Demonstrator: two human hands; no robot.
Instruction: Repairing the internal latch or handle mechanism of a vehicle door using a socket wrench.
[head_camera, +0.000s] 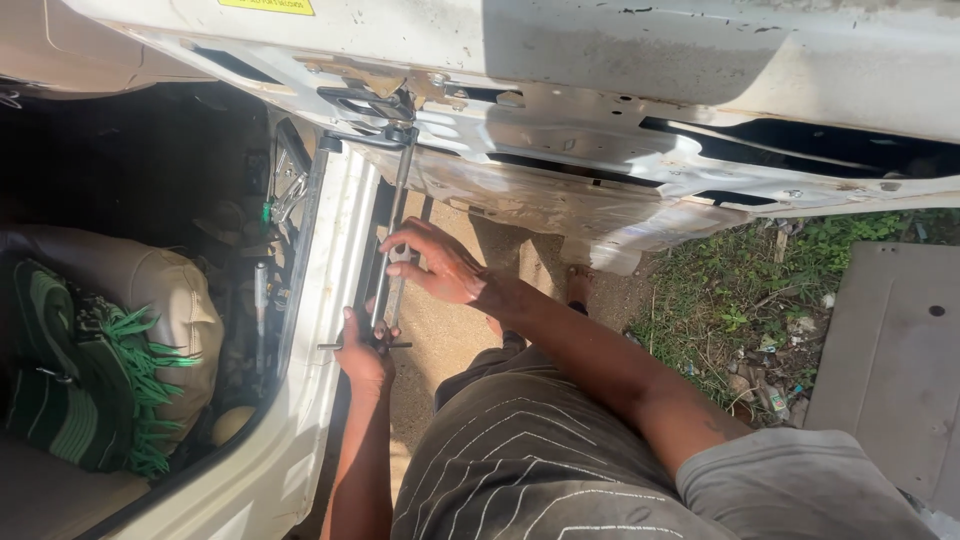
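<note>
The left hand (362, 352) has its grip clenched around the lower end of a long metal T-handle wrench (392, 240), just at the small cross bar. The wrench stands almost upright beside the white car body (300, 400) and reaches up to the hinge area of the open white door (600, 130). The right hand (437, 266) has its grip released, and its fingers (405, 238) rest lightly on the shaft higher up.

A long, thin grey metal T-handle wrench (392, 235) stands nearly upright against the white car door (600, 120), apparently engaging its hinge.
</note>
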